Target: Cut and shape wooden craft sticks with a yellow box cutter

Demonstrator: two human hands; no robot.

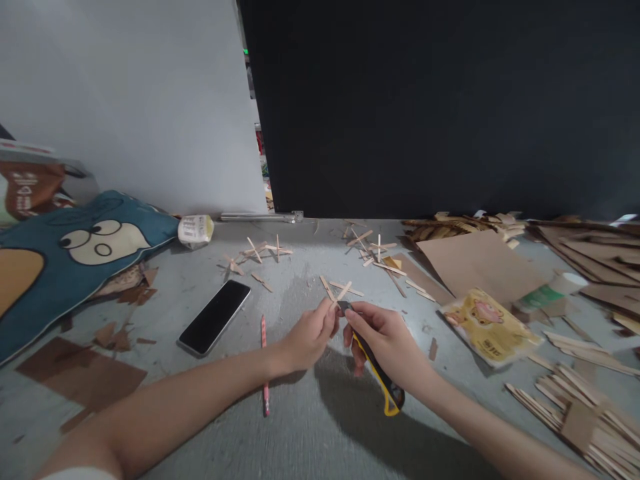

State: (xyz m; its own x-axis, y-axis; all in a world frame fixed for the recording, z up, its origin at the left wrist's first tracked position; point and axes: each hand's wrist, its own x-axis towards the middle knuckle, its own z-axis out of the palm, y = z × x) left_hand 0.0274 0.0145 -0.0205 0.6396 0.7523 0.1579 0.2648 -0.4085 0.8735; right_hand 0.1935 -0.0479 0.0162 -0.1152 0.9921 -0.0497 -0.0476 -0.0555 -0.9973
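Note:
My left hand (313, 335) pinches a small cross of wooden sticks (344, 291) near the middle of the table. In my right hand (385, 333) is a yellow and black utility knife (376, 373), its handle slanting down toward me. The knife's metal tip meets the sticks at my left fingertips; whether the blade is cutting into the wood cannot be made out. Just beyond my hands lie loose wooden sticks (327, 288). Farther back are joined stick pieces, one group (260, 250) to the left and another (373, 250) to the right.
A pink pencil (264, 393) lies by my left forearm, with a black-screened phone (215, 317) beyond it. A blue cartoon pillow (100, 247) fills the left side. On the right are a yellow packet (490, 327), cardboard sheets (480, 263) and a bundle of sticks (550, 407).

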